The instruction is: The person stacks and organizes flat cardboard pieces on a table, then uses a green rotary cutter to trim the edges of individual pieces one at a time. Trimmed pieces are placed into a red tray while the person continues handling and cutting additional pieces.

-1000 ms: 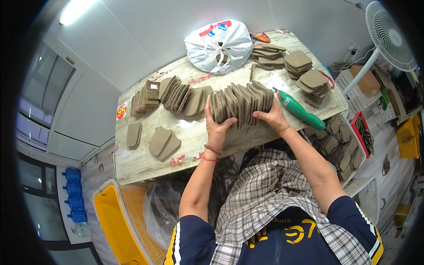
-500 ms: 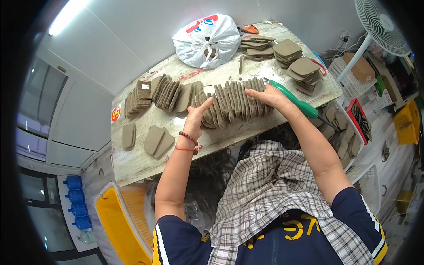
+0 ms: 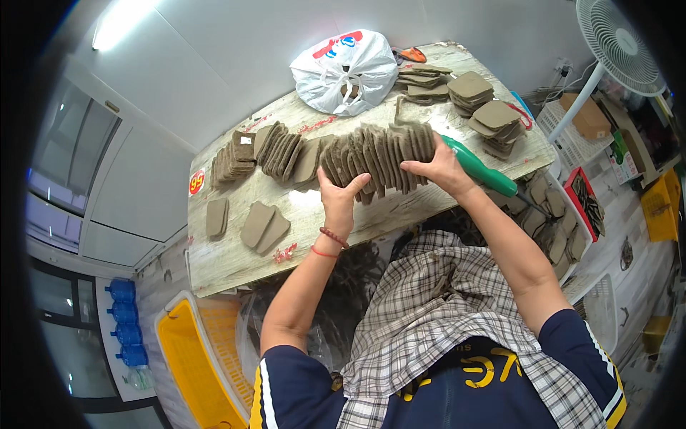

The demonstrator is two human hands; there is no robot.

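A long row of flat, rounded brown-grey pads (image 3: pixel 379 161) stands on edge between my hands, over the table. My left hand (image 3: pixel 340 200) grips its left end from the near side, thumb and fingers spread against the pads. At the right end my right hand (image 3: pixel 441 170) holds it, thumb on the near side and fingers partly hidden behind the pads. A green-handled tool (image 3: pixel 482 170) lies just right of my right hand, its tip hidden. Left of the row rest a leaning bunch of similar pads (image 3: pixel 282 151) and a few flat loose ones (image 3: pixel 263 227).
The worn, pale table (image 3: pixel 314 236) carries more pad stacks (image 3: pixel 496 121) at right and a tied white plastic bag (image 3: pixel 344 75) at the back. Nearby are a standing fan (image 3: pixel 618 43), a bin of pads (image 3: pixel 564 222), a red tray (image 3: pixel 582 204) and a yellow basket (image 3: pixel 189 357).
The row of pads has been squeezed closer together and tipped up somewhat at its right end. My left hand has turned, and its thumb now points right. The view has shifted slightly.
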